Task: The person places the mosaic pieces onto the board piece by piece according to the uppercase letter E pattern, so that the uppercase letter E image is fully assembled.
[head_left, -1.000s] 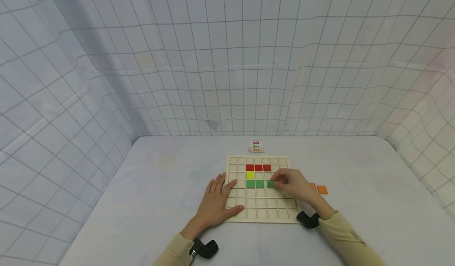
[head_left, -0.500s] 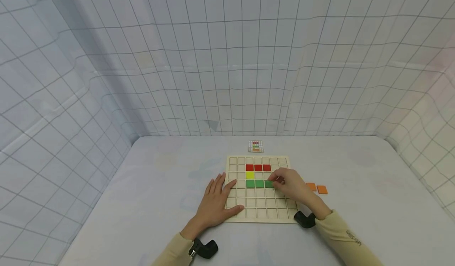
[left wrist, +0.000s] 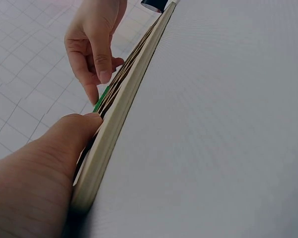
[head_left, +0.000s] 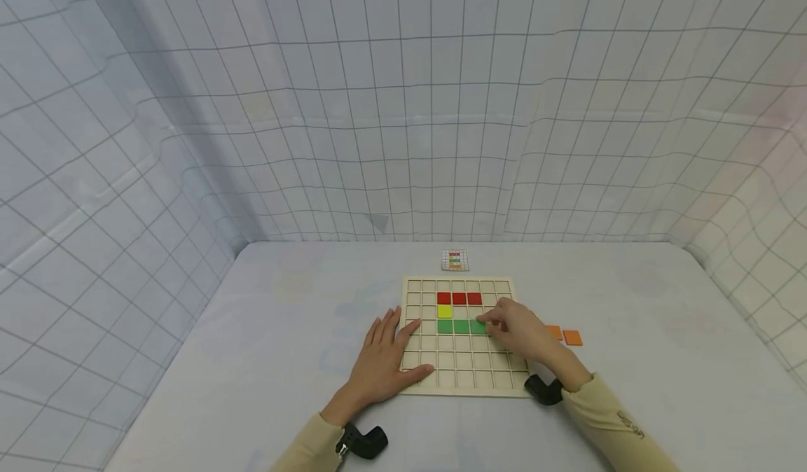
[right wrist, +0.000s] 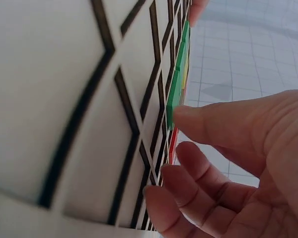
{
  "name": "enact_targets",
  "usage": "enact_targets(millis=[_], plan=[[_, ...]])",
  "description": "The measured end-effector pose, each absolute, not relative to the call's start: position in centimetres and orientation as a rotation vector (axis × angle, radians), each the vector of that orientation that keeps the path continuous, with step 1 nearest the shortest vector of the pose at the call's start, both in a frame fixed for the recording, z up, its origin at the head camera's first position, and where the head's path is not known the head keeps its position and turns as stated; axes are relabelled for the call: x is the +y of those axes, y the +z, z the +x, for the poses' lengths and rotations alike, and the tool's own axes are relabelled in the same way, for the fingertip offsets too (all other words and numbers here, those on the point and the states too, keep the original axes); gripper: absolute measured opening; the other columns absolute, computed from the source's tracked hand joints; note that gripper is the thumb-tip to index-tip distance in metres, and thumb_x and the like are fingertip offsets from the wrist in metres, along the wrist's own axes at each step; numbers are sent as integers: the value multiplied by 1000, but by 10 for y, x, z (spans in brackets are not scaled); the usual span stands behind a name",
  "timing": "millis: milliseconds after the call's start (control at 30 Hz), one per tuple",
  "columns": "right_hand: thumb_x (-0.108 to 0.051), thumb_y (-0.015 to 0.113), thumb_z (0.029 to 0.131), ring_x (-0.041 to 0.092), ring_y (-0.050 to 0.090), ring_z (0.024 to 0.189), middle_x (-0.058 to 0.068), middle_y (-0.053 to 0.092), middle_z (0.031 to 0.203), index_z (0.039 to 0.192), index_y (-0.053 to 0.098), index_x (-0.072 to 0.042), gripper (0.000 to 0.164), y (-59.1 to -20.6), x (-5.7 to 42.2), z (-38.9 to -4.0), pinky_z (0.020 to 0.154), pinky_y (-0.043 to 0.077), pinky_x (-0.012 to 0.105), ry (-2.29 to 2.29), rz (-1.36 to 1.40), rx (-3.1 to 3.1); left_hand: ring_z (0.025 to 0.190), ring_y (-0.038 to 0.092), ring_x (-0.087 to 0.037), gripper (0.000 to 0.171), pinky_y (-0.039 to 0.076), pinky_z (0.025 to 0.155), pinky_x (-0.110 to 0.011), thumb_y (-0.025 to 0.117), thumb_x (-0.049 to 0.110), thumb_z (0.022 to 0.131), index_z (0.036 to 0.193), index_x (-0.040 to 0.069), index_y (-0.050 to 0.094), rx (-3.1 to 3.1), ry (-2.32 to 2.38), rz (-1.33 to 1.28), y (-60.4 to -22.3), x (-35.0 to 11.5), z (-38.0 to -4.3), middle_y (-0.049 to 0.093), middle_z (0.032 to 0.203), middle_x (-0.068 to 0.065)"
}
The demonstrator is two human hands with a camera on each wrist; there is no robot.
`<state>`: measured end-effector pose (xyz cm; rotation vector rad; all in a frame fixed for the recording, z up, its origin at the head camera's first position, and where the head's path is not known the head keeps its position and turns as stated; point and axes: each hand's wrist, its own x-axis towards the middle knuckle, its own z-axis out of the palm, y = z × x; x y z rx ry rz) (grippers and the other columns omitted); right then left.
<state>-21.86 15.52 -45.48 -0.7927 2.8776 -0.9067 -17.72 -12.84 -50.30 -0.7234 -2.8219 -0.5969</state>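
White tabletop (head_left: 284,304), left hand (head_left: 380,365) splayed across gridded board (head_left: 463,361), right hand (head_left: 520,330) loosely bent, one fingertip (head_left: 482,318) against a green tile (head_left: 476,328).

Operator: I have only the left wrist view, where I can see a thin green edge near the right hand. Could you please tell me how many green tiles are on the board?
Observer: Three green tiles show, side by side in one row.
Operator: Thank you. Are there also tiles lying outside?
Observer: Yes, two orange tiles show on the table, to the right of the board.
Operator: And the index finger of the left hand? It is hidden for me.
Observer: In the head view, it reaches over the board's left edge.
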Motion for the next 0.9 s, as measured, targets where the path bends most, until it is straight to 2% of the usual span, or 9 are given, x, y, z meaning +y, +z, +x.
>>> enact_targets(millis=[433,733,900], plan=[[-7,66,88,10,41,64,-6,46,77,112,70,-5,24,-451,161,-217,55,38,24,-883,-804,2793,141,14,-33,81,10,111,-48,51,67,85,145,15,39,-2827,-589,-724,-502,-129,-177,21,152,-22],[-12,66,89,9,48,72,-8,53,85,113,69,-7,24,-447,178,-222,61,43,26,-917,-875,2746,142,12,-32,81,7,112,-46,49,68,85,147,17,37,-2852,-584,-713,-502,-129,-177,20,153,-20],[-11,65,90,13,51,76,-5,56,88,110,68,-4,22,-441,198,-228,60,45,28,-983,-807,2795,141,12,-33,80,7,112,-46,50,67,85,146,17,37,-2848,-585,-717,-502,-129,-177,20,153,-21]])
